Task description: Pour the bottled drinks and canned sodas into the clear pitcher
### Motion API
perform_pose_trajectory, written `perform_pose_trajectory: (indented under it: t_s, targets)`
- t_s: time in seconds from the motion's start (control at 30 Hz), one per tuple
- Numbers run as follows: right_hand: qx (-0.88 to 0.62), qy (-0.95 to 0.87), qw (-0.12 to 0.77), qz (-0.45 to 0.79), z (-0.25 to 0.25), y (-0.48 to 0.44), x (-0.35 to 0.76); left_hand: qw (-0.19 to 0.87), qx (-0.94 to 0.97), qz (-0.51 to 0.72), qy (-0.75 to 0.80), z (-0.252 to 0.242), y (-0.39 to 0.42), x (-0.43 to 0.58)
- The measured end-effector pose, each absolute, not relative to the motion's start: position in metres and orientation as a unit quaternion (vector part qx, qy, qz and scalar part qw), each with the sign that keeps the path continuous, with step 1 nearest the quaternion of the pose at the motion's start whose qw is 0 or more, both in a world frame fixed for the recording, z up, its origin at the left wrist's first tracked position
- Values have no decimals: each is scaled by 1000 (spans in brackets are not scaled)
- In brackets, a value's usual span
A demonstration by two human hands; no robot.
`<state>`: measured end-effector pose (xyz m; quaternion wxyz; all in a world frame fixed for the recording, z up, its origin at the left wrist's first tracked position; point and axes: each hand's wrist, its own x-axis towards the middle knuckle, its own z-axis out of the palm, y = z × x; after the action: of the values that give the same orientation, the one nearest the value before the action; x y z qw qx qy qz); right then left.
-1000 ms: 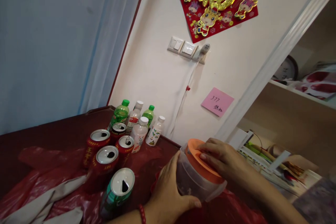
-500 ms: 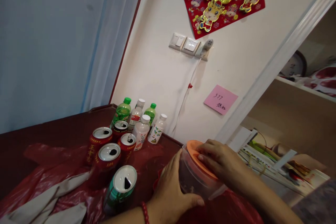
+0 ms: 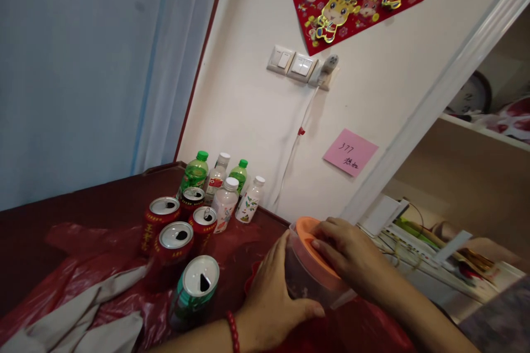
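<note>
A clear plastic container (image 3: pixel 301 280) with an orange lid (image 3: pixel 307 229) stands tilted in the view at the front right. My left hand (image 3: pixel 273 289), a red bead bracelet at the wrist, curves around the container's near left side with the thumb low in front. On top, my right hand (image 3: pixel 350 251) grips the lid, its fingers bent over the middle. The lid appears seated in the container's mouth. To the left of my left hand are an open green can (image 3: pixel 201 274) and several open red cans (image 3: pixel 176 236).
Behind the cans stand several bottles, among them a green-capped one (image 3: pixel 194 174) and a white-capped one (image 3: pixel 250 201). Red plastic (image 3: pixel 99 242) and pale cloth (image 3: pixel 89 309) lie on the dark red table (image 3: pixel 37 198). A cord (image 3: pixel 290 162) hangs along the wall; shelves (image 3: pixel 476 138) are at right.
The view has shifted slightly, so the cans and bottles sit a little further right and higher in the picture. Both hands keep their hold on the container and lid.
</note>
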<state>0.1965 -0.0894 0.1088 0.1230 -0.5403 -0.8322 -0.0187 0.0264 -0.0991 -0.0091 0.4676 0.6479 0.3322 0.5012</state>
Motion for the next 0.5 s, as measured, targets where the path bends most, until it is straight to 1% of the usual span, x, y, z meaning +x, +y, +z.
perform_pose_trajectory:
  t_s: [0.13, 0.3, 0.5]
  targets:
    - [-544, -831, 118, -18, 108, -90, 196, 469, 651, 493, 337, -8, -100, 26]
    - [-574, -812, 106, -26, 107, -91, 192, 476, 643, 447, 401, -7, -101, 27]
    - [-600, -794, 92, -45, 106, -90, 187, 471, 642, 455, 400, -6, -102, 27]
